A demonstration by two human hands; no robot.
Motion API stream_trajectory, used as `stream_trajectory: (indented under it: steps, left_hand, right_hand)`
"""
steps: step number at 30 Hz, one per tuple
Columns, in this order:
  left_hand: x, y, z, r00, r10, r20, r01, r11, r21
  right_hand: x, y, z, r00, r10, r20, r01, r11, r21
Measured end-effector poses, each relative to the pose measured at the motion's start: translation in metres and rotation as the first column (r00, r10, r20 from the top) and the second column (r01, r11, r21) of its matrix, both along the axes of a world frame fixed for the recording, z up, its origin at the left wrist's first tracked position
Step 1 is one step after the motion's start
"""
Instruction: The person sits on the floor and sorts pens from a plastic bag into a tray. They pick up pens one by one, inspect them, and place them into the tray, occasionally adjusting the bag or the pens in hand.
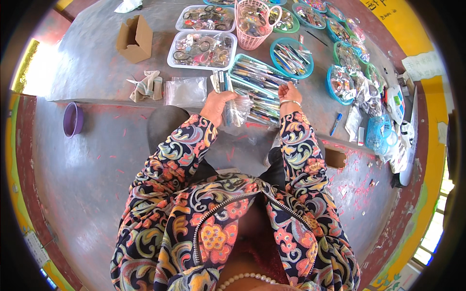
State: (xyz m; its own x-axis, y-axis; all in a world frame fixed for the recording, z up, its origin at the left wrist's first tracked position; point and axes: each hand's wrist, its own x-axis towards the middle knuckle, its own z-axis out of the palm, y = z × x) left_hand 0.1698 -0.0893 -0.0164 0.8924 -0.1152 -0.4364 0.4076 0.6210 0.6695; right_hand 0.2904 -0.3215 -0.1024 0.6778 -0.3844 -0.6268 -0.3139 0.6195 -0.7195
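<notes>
My left hand (217, 104) grips a clear plastic bag (238, 111) that hangs below it, near the raised platform's front edge. My right hand (289, 91) has its fingers curled over the pens in a teal tray (255, 83) full of pens; whether it holds a pen I cannot tell. Both forearms wear sleeves with a colourful swirl pattern. A small bundle of packed pens (219, 80) lies just above my left hand.
On the grey platform stand two white trays of small items (203, 50), a pink basket (252, 26), several teal bowls (291, 58), a cardboard box (135, 39), a rag (147, 86) and clear bags (186, 91). A purple bowl (73, 119) sits on the lower floor.
</notes>
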Motion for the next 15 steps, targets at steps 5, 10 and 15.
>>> stream_trajectory:
  steps: [5, 10, 15]
  left_hand:
    - [0.0, -0.002, 0.011, 0.998, 0.05, -0.026, -0.05, 0.999, -0.013]
    - [-0.001, -0.002, 0.001, 0.998, 0.061, 0.003, -0.061, 0.998, 0.007]
    - [0.0, -0.002, -0.011, 1.0, 0.005, 0.016, -0.004, 0.999, -0.034]
  right_hand:
    - [0.022, 0.025, -0.03, 0.999, -0.005, -0.036, 0.005, 1.0, 0.002]
    - [0.045, 0.054, -0.035, 0.991, 0.1, -0.089, -0.097, 0.994, 0.042]
    - [0.058, 0.048, -0.047, 0.978, 0.201, -0.053, -0.195, 0.975, 0.111]
